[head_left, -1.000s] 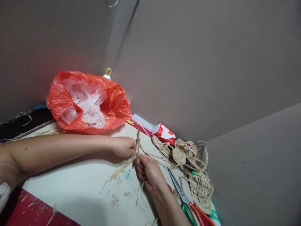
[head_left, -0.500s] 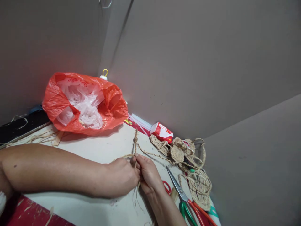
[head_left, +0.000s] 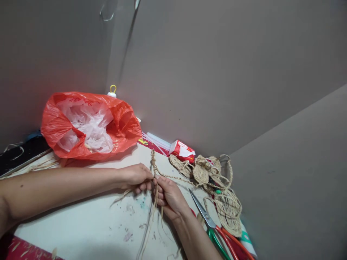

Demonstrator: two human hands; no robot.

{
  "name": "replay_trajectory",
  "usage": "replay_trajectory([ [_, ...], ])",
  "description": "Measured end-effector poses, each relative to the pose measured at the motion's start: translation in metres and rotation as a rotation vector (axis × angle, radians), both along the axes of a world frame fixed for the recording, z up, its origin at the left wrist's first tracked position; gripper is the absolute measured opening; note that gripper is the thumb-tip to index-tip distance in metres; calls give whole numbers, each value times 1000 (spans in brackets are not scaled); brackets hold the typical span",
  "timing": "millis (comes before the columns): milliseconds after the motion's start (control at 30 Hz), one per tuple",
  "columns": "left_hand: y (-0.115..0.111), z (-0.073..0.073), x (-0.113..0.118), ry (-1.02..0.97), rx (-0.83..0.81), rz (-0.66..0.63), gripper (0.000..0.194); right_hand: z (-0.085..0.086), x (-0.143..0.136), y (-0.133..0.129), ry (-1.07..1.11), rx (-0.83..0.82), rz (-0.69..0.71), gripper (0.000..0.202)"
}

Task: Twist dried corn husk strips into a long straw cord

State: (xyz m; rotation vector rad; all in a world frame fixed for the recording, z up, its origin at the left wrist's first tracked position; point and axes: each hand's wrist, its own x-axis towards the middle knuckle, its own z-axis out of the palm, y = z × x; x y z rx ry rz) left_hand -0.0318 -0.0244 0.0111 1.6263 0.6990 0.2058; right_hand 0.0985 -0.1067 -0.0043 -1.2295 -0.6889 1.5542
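Note:
A thin braid of straw-coloured fibre (head_left: pixel 153 159) stands out beyond my fingertips, its loose strands (head_left: pixel 150 224) trailing down over the table. My right hand (head_left: pixel 169 195) pinches the lower end of the braid between thumb and forefinger. From the left, my left hand (head_left: pixel 138 177) meets it, thumb and forefinger closed on the fibre strands at the same spot, other fingers curled below. Some strands poke out under the left wrist. A longer braided cord (head_left: pixel 176 177) runs from beside the braid to the coiled fibre pieces (head_left: pixel 202 173) on the right.
A red plastic bag (head_left: pixel 121 126) with white plastic inside stands at the back left. Behind the coils lies a red tissue pack (head_left: pixel 182 151). Scissors (head_left: pixel 207 218) with green and orange handles lie right of my forearm. Grey walls (head_left: pixel 217 72) close off the back. A woven piece (head_left: pixel 230 211) lies far right.
My left hand has turned from a fist over the strands to a fingertip pinch, uncovering the loose ends below. My right hand stays on the braid. The view has shifted slightly.

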Motion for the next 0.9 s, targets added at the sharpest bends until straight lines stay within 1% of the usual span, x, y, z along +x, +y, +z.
replay_trajectory([
  [33,-2,-4,0,-6,-48,1,27,0,1,0,-15,0,17,40],
  [67,-3,-5,-1,-15,-58,14,24,0,3,-1,-32,1,34,39],
  [100,-4,-4,-2,-26,-33,30,22,1,5,-1,-54,1,55,39],
  [167,-3,1,-6,-46,33,8,18,2,8,-2,-112,7,103,36],
  [233,2,4,-8,-52,132,-65,18,2,10,-3,-194,22,146,33],
  [300,7,4,-9,-38,248,-134,22,2,13,-3,-297,53,173,30],
  [367,12,2,-8,-19,310,-161,23,1,15,-3,-416,106,180,27],
  [433,14,-1,-6,-9,256,-166,21,1,15,-2,-534,176,178,23],
  [567,13,-4,-3,43,47,-157,25,2,13,-3,-714,283,161,19],
  [667,9,-3,-3,68,-69,-119,26,5,10,-6,-973,333,164,22],
  [700,7,-2,-3,72,-83,-100,25,6,9,-8,-1083,343,180,23],
  [767,4,1,-3,79,-48,-66,23,10,10,-11,-1262,339,227,26],
  [833,3,2,-3,77,14,-42,22,14,11,-14,-1335,310,264,26],
  [900,2,2,-3,55,48,-32,21,18,13,-15,-1359,292,259,26],
])
